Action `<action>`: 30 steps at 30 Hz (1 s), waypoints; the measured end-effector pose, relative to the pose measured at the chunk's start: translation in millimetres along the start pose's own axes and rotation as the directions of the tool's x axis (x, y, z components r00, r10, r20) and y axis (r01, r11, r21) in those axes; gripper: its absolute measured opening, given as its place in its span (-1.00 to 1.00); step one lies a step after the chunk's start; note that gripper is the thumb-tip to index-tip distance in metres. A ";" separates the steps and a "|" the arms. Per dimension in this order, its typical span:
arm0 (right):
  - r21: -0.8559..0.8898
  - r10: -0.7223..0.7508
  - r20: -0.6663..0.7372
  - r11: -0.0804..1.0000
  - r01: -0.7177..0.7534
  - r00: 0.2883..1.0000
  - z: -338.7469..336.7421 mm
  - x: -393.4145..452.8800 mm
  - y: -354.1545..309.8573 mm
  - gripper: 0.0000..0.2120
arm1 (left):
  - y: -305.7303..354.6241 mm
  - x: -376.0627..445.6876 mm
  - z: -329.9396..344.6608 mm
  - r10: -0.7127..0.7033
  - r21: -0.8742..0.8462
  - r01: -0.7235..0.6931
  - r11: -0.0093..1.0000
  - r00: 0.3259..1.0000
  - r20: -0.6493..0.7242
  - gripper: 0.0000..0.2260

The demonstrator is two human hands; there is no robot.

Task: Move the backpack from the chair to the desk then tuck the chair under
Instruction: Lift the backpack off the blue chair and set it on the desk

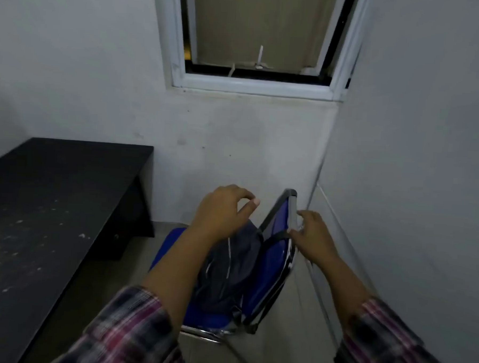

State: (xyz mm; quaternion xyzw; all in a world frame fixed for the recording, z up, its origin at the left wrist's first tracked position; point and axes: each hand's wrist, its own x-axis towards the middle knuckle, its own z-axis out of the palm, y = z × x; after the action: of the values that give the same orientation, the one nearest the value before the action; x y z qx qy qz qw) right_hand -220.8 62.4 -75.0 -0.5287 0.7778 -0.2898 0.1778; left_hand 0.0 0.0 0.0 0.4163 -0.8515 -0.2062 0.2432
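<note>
A dark grey backpack [229, 272] sits on the blue seat of a chair [270, 269], leaning against its backrest, with a black strap looped over the backrest. My left hand [220, 208] hovers just above the top of the backpack, fingers curled and apart, holding nothing. My right hand [310, 235] is at the backrest's right edge, fingers on the black strap there. The black desk [51, 199] stands to the left of the chair.
White walls close in ahead and on the right, with a window [262, 41] high on the far wall. The chair stands in the corner on a light tiled floor [287, 350]. A gap separates the chair and the desk.
</note>
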 end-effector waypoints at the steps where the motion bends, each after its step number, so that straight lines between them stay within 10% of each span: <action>1: -0.024 0.031 0.033 0.999 -0.030 0.999 6.1 -1.6 5.2 -0.50 | -2.7 1.3 6.7 -0.013 -0.016 0.013 1.000 0.999 0.035 -0.61; 4: -0.101 0.080 0.114 0.992 -0.068 0.990 26.4 -12.2 15.4 -0.55 | -14.6 0.2 24.1 -0.045 -0.007 0.046 0.999 0.989 0.141 -0.61; 12: -0.449 0.065 -0.185 0.882 -0.143 0.981 39.0 -27.1 12.6 -0.63 | -46.1 8.4 44.2 -0.106 0.032 0.101 0.994 0.969 0.224 -0.64; 21: -0.211 -0.025 -0.053 0.977 0.014 0.998 58.0 -8.3 -20.5 -0.63 | -48.1 37.6 53.6 -0.106 -0.074 0.129 0.989 0.960 0.261 -0.65; 30: -0.383 0.080 0.039 0.922 -0.059 0.996 34.5 87.8 8.1 -0.41 | -56.2 99.4 69.5 -0.180 -0.147 0.225 0.963 0.947 0.268 -0.61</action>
State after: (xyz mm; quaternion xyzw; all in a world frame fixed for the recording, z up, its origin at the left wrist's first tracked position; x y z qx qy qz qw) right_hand -239.7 -25.7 -104.0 -0.5327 0.8326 -0.1121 0.1024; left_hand -59.7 -102.1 -62.4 0.4492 -0.8064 -0.3557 0.1465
